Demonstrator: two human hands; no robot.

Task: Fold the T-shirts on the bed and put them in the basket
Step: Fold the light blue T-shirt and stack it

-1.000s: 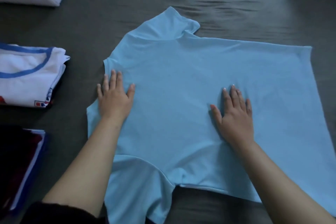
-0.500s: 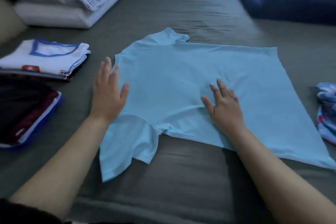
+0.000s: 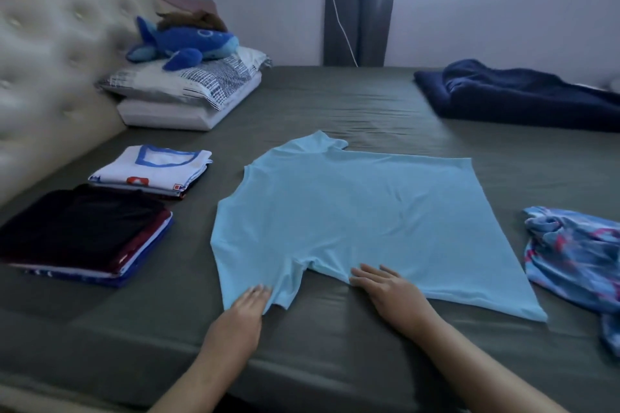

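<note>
— Hands first: how are they placed?

— Both are laid flat, fingers straight and nothing gripped. The left hand [image 3: 250,303] is rested on the near sleeve of the light blue cotton T-shirt [image 3: 362,218], at the sleeve's lower edge. The right hand [image 3: 385,288] is pressed palm down on the shirt's near side seam, just past the armpit. The two hands are kept apart, with a strip of bare sheet between them.

— Where is the shirt itself found?

— It is spread flat in the middle of the bed with the grey-green sheet [image 3: 335,104], collar turned to the left and hem to the right. A few soft creases are seen across its body.

— What else is laid out?

— To the left, two folded piles are seen: a stack of dark folded shirts in black, maroon and blue [image 3: 84,231] nearer, and a folded white T-shirt with a blue neckband [image 3: 154,169] beyond it. At the right edge, a crumpled blue and pink patterned garment [image 3: 577,255] is left unfolded. A dark navy blanket [image 3: 523,99] is bunched at the far right. Two stacked pillows, one with a blue-and-white patterned case [image 3: 188,90], are set against the beige tufted headboard [image 3: 43,60], and a blue plush whale [image 3: 184,42] is propped on top.

— And the basket?

— It cannot be seen from this view.
</note>
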